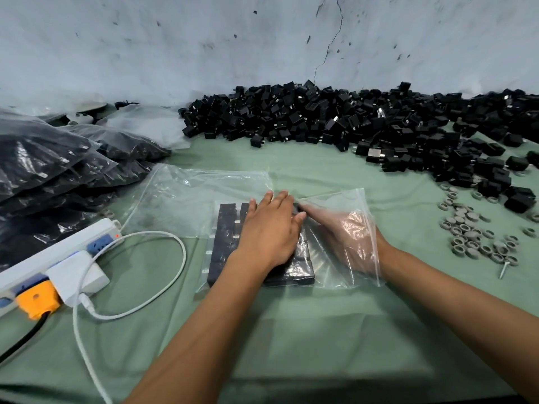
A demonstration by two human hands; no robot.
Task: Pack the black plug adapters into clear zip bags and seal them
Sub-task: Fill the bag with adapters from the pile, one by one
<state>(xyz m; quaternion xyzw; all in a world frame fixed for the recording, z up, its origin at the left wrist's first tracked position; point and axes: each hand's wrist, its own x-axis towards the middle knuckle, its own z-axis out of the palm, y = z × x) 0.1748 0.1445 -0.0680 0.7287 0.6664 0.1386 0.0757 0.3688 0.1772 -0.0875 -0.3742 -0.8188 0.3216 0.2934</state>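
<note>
Both forearms are reached over the green table [291,330]: adapters [226,228], blocked mid-table inside a bag [354,205], are pressed flat by the left hand [269,228], fingers straight, while the right hand [341,228], inside the bag with fingers extended, holds nothing, apparently squaring them.

Green counter [291,330] before you.
On it you see loose black adapters [335,118], filled bags [58,164], clear bags [198,193], grey rings [472,231], a power strip [58,258].

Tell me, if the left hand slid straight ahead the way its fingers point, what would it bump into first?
Probably the loose pile of black adapters by the wall. The left hand points up-table; beyond its fingertips lies only flat clear bag and green cloth.
</note>
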